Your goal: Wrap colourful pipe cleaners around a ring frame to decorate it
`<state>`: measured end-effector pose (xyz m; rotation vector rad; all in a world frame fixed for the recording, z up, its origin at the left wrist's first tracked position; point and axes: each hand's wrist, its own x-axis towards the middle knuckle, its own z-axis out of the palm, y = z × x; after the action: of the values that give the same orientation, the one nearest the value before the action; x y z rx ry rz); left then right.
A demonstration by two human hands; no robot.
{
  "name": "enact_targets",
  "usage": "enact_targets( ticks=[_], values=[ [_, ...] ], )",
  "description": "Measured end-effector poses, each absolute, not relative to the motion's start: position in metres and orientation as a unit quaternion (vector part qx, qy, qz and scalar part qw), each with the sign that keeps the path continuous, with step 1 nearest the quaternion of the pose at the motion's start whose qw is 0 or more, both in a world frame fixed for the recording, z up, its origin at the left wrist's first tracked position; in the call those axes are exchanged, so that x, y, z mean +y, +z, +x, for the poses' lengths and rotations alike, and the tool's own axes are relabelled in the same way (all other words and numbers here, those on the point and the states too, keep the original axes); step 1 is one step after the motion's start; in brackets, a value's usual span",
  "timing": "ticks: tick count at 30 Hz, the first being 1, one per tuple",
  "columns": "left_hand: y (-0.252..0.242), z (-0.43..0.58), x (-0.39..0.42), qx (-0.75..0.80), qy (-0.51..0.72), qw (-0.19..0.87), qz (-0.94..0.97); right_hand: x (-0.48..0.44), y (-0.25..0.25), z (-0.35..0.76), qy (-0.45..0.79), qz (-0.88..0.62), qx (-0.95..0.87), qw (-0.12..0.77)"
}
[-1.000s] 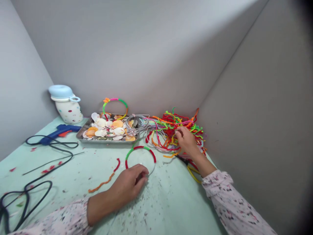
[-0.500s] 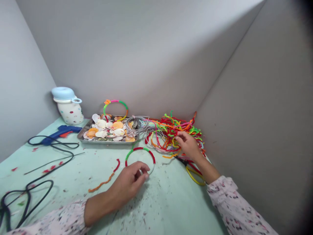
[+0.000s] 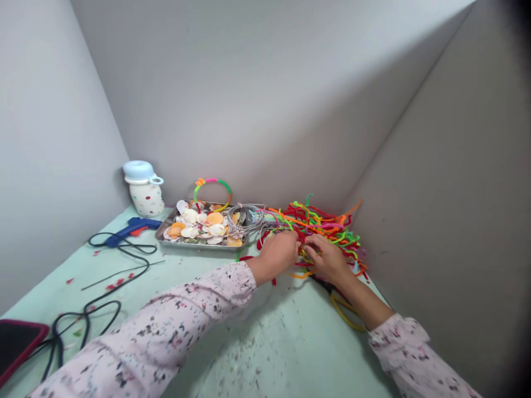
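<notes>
A tangled pile of bright pipe cleaners (image 3: 332,226) lies at the back right, in red, orange, green, yellow and pink. My left hand (image 3: 279,255) is at its front left edge, fingers pinched together on a pipe cleaner. Just right of it, my right hand (image 3: 327,260) has its fingers curled on a pipe cleaner in the pile. The fingertips nearly meet, and the strands they hold are mostly hidden. Under my left forearm, part of a wrapped ring (image 3: 245,258) shows; the rest is covered. Yellow-handled scissors (image 3: 346,314) lie beneath my right wrist.
A metal tray (image 3: 203,246) holds seashells, a coil of grey wire (image 3: 244,221) and a colourful finished-looking ring (image 3: 224,184). To the left are a bottle (image 3: 146,196), a blue glue gun (image 3: 128,229) with a looping black cord, and a red-edged phone-like object (image 3: 19,348).
My left hand has moved from the wrapped ring up and right to the pile, beside my right hand. My right hand stays at the pile. The view has shifted left.
</notes>
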<state>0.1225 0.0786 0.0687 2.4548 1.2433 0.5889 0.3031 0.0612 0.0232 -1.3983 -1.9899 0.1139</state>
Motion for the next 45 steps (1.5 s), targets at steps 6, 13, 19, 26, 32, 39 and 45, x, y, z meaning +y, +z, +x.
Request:
enact_targets(
  ticks=[6,13,19,26,32,39,45],
  values=[
    [0.061,0.126,0.090,0.416,0.198,0.177,0.870,0.071,0.015,0.314,-0.011,-0.531,-0.791,0.304],
    [0.067,0.126,0.097,0.416,0.206,0.213,0.860,0.079,0.015,0.335,-0.088,-0.548,-0.788,0.267],
    [0.089,0.118,0.108,0.403,0.215,0.240,0.857,0.094,0.034,0.348,-0.257,-0.599,-0.730,0.206],
    [0.096,0.098,0.121,0.393,0.192,0.202,0.876,0.121,0.049,0.374,-0.274,-0.582,-0.744,0.179],
    [0.104,0.085,0.129,0.416,0.225,0.167,0.865,0.133,0.065,0.379,-0.298,-0.588,-0.731,0.175],
    [0.115,0.079,0.132,0.438,0.293,0.167,0.834,0.137,0.102,0.379,-0.336,-0.591,-0.705,0.205],
    [0.111,0.079,0.131,0.446,0.308,0.189,0.819,0.138,0.105,0.373,-0.327,-0.587,-0.717,0.184]
  ],
)
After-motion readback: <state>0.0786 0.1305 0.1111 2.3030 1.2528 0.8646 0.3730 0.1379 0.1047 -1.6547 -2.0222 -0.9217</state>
